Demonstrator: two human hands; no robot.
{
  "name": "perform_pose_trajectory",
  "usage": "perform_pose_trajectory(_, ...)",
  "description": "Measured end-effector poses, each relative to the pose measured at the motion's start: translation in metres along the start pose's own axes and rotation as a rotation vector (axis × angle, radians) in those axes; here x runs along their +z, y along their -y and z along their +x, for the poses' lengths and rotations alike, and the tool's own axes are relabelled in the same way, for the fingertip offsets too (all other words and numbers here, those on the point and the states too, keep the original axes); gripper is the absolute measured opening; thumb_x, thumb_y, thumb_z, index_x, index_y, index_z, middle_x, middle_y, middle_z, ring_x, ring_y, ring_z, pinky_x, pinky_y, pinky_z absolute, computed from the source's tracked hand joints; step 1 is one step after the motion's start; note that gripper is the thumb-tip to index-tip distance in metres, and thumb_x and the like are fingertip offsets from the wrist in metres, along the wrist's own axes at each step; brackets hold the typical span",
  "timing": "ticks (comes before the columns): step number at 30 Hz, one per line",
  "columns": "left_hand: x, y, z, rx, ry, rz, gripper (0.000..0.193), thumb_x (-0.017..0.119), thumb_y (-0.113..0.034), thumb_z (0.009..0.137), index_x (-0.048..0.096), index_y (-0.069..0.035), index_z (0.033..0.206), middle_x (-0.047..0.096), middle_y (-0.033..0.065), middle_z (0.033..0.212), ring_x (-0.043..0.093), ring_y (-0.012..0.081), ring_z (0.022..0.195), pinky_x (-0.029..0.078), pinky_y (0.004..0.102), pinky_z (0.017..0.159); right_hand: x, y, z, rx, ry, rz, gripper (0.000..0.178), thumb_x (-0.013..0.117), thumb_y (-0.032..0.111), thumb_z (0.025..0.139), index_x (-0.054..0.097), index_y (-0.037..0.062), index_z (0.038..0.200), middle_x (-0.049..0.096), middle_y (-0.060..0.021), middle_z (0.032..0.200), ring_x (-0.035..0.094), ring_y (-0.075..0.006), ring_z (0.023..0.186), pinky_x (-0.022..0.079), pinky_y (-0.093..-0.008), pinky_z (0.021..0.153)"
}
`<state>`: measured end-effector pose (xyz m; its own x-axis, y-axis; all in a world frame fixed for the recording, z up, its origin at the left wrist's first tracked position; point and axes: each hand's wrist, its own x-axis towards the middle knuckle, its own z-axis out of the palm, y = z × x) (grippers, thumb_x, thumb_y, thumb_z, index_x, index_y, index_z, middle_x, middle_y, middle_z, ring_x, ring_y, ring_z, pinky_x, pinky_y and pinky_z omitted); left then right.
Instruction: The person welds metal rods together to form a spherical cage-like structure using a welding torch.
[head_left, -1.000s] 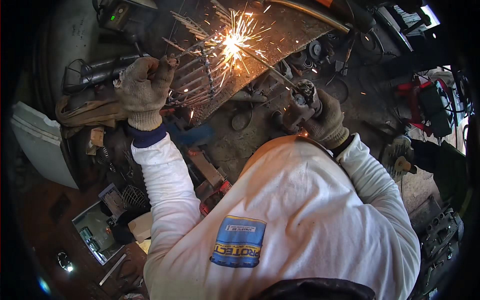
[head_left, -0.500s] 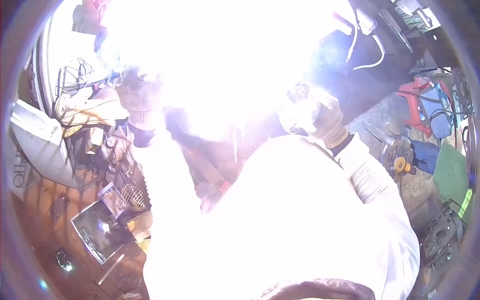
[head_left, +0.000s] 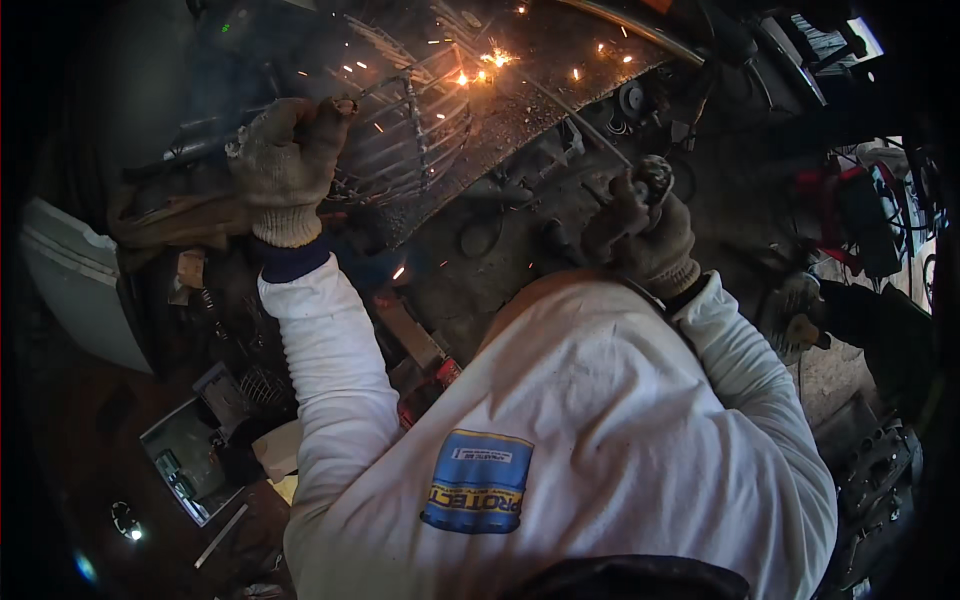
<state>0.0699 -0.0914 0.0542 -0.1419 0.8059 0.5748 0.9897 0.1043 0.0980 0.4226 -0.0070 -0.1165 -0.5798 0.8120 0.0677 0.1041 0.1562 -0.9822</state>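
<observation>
My left hand [head_left: 288, 165], in a soiled knit glove, has its fingers curled at the near left rim of a cage of bent metal rods [head_left: 425, 135]. Just what the fingertips press on is partly hidden by the glove. My right hand [head_left: 648, 230], gloved too, is closed round an electrode holder [head_left: 652, 175]. Out of the holder a thin welding rod [head_left: 580, 118] slants up and left toward the cage's far side. Bright orange sparks [head_left: 495, 60] fly around the rod's far end, beside the cage.
Beneath the cage is a dark worktable [head_left: 450, 195] with a slanting near edge. On the left stands a pale box-like panel [head_left: 80, 285]; below it lies a glass-topped tray [head_left: 190, 465]. A red-framed object [head_left: 835, 215] and tools [head_left: 880, 470] are at the right.
The white glare that covered the work and my sleeves has gone, leaving orange sparks, the cage and the rod in sight. Both hands stay in nearly the same places.
</observation>
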Motion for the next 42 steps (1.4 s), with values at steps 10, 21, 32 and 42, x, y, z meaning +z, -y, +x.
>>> perform_pose_trajectory(10, -0.003, 0.001, -0.002, 0.032, 0.050, 0.166, 0.039, 0.077, -0.048, 0.083, 0.070, -0.010, 0.077, 0.067, 0.0069, 0.066, 0.066, 0.0214, 0.061, 0.051, 0.0342, 0.058, 0.002, -0.005, 0.006, -0.043, 0.069, 0.045, 0.051, 0.081, 0.024, 0.070, 0.065, 0.0005, 0.113, 0.072, -0.0171, 0.099, 0.072, -0.0296, 0.091, 0.056, -0.0369, 0.079)
perform_pose_trajectory(21, -0.002, 0.094, -0.041, 0.037, 0.135, 0.428, 0.043, 0.070, -0.044, 0.088, 0.066, -0.008, 0.111, 0.072, 0.0089, 0.095, 0.070, 0.0224, 0.078, 0.056, 0.0343, 0.070, 0.004, -0.005, 0.015, -0.531, 0.093, -0.346, 0.037, 0.076, 0.014, 0.081, 0.066, 0.0061, 0.116, 0.070, -0.0107, 0.099, 0.068, -0.0200, 0.092, 0.055, -0.0347, 0.080)
perform_pose_trajectory(32, 0.006, 0.005, -0.003, 0.272, -0.042, 0.257, 0.035, 0.079, -0.044, 0.081, 0.069, -0.011, 0.080, 0.065, 0.0022, 0.070, 0.064, 0.0191, 0.063, 0.051, 0.0335, 0.058, 0.008, -0.002, -0.004, 0.110, 0.006, 0.142, 0.021, 0.054, 0.018, 0.099, 0.063, 0.0030, 0.112, 0.065, -0.0070, 0.104, 0.061, -0.0126, 0.080, 0.051, -0.0285, 0.066)
perform_pose_trajectory(42, 0.007, -0.001, 0.001, -0.017, 0.004, -0.068, 0.040, 0.079, -0.047, 0.081, 0.068, -0.010, 0.071, 0.065, 0.0059, 0.060, 0.063, 0.0224, 0.052, 0.049, 0.0342, 0.051, 0.007, -0.002, 0.002, 0.049, 0.047, 0.070, 0.039, 0.077, 0.026, 0.082, 0.065, -0.0003, 0.108, 0.072, -0.0158, 0.095, 0.072, -0.0193, 0.088, 0.056, -0.0324, 0.075)
